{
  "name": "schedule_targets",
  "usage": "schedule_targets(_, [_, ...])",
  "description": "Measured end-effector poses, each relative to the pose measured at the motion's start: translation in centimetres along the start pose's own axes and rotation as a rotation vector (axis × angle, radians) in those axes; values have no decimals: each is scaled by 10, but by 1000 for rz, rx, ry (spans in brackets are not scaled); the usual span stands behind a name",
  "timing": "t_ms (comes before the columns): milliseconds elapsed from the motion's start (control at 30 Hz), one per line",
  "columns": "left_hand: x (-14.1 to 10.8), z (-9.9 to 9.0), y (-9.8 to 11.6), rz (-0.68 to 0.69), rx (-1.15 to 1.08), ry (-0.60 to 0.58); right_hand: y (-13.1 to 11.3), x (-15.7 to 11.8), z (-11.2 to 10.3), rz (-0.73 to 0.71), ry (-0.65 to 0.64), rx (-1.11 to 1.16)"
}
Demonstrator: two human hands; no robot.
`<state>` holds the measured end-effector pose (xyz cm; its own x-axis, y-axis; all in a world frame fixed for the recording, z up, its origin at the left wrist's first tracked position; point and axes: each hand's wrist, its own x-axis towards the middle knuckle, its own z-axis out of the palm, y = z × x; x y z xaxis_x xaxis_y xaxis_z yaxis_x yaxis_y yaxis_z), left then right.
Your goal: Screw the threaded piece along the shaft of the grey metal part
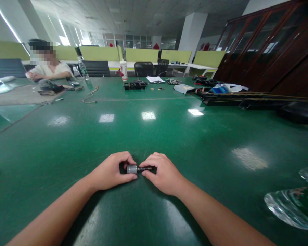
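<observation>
A small grey metal cylinder (131, 169) with a dark, ridged shaft (143, 168) pointing right lies low over the green table (118, 133), near the middle of the view. My left hand (115, 171) curls around the cylinder, thumb below and fingers above. From the other side, my right hand (161, 172) has its thumb and fingers around the shaft, whose far end is partly hidden in that hand. Whether the part touches the tabletop I cannot tell.
Plastic bottles (295, 206) lie at the right edge. Farther back are a black device (135, 85), a silver box (184, 89), long dark parts (228, 99) and a cord (89, 97). A person (50, 68) sits at the far left.
</observation>
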<state>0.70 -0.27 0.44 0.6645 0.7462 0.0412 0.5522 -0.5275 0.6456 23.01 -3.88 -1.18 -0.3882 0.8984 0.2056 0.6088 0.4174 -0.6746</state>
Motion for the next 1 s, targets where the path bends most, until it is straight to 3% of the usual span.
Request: schedule_targets(1000, [0, 0, -1, 11, 3, 3, 1, 0, -5, 21, 50, -49])
